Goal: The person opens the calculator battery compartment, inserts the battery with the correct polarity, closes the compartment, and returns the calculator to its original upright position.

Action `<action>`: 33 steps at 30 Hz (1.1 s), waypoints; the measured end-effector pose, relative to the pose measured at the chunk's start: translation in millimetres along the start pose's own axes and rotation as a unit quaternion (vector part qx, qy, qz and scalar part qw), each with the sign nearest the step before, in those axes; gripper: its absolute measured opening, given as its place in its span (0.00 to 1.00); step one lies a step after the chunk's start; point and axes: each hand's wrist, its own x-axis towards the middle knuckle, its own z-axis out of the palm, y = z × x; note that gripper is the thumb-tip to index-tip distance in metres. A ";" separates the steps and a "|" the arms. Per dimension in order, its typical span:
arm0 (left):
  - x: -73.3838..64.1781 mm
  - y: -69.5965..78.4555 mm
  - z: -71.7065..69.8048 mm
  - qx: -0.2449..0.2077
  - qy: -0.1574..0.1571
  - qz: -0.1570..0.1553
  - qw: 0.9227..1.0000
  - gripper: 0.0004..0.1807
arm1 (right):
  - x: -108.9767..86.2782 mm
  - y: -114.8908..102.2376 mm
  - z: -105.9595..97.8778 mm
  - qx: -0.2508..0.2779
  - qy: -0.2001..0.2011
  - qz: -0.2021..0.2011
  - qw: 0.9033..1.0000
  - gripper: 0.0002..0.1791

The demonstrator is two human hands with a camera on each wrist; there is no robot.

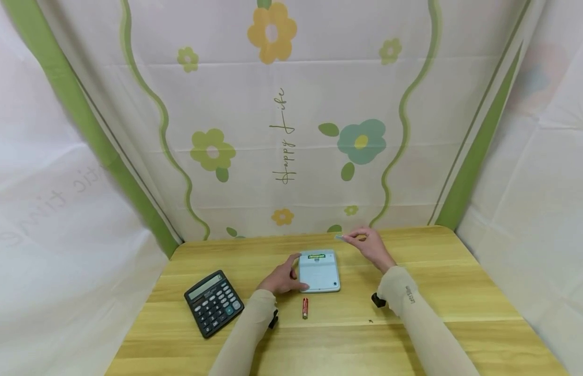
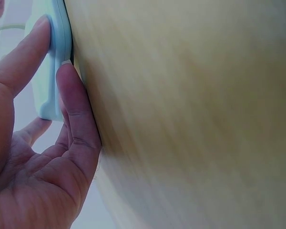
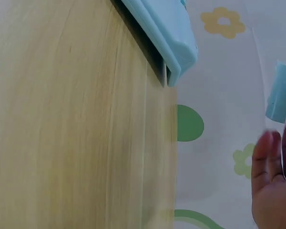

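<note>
A flat light blue device [image 1: 319, 277], shaped like a calculator lying face down, sits on the table with its battery slot uncovered. In that slot lies a green battery [image 1: 316, 256]. My left hand [image 1: 282, 277] grips the device at its left side, and the left wrist view shows a thumb on top and fingers along the edge. Raised beyond the device's far right corner, my right hand [image 1: 372, 248] pinches a small light blue battery cover [image 3: 279, 93]. A red battery [image 1: 305, 308] rests on the table just in front of the device.
To the left, a black calculator [image 1: 213, 303] lies face up at an angle. A tiny dark speck [image 1: 370, 320] is on the wooden table [image 1: 460, 292] near my right wrist. Flower-printed curtains [image 1: 282, 156] hang behind the table and at both sides.
</note>
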 end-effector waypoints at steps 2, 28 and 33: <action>-0.1 -0.2 0.0 -0.004 0.000 0.000 1.000 0.56 | 0.2 -2.4 4.8 -0.029 -0.012 -0.021 0.999 0.15; 1.9 -1.7 0.4 0.002 0.000 0.001 1.000 0.56 | 21.4 -19.5 86.2 -0.195 -0.069 -0.094 0.974 0.04; 2.1 -0.8 -0.7 0.003 -0.001 0.001 1.000 0.55 | 22.4 -14.1 89.2 -0.189 -0.070 -0.098 0.974 0.03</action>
